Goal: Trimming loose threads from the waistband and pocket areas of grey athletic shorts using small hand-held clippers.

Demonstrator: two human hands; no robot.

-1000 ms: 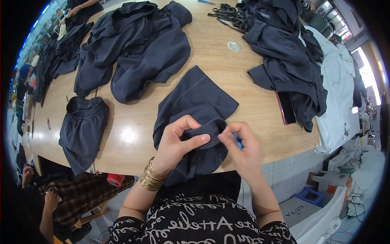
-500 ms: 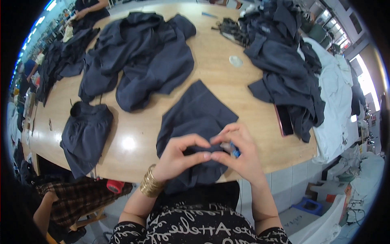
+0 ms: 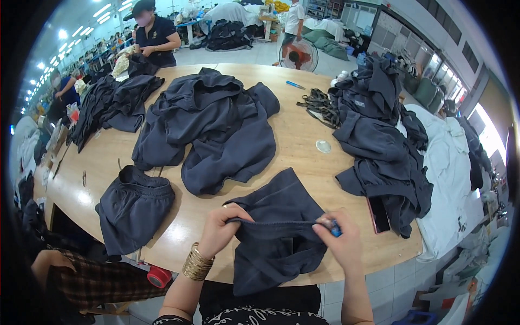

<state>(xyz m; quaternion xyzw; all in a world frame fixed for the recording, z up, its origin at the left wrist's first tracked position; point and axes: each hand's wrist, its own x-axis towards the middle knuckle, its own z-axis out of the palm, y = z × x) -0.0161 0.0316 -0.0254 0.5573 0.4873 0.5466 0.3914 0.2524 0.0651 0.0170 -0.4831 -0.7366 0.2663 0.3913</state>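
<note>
A pair of dark navy shorts (image 3: 268,252) lies on the table edge in front of me, its elastic waistband pulled straight between my hands. My left hand (image 3: 219,230), with gold bangles at the wrist, is closed on the band's left end. At the other end my right hand (image 3: 344,241) pinches the band between thumb and fingers. A small blue object (image 3: 336,228) is also tucked in the right hand; the fingers hide most of it, so its kind cannot be told. Another gathered-waist dark garment (image 3: 135,206) lies to the left.
Dark garments (image 3: 216,124) are heaped at the table's far middle, with another pile (image 3: 379,146) at the right beside white cloth (image 3: 447,168). A phone (image 3: 379,214), a clear disc (image 3: 323,146), dark cords (image 3: 319,105) and a blue pen-like tool (image 3: 295,85) lie nearby. A co-worker (image 3: 154,35) stands far left.
My hands have moved apart from close together over the shorts and now stretch the waistband between them. The view has tilted up, bringing the far room and a fan into sight.
</note>
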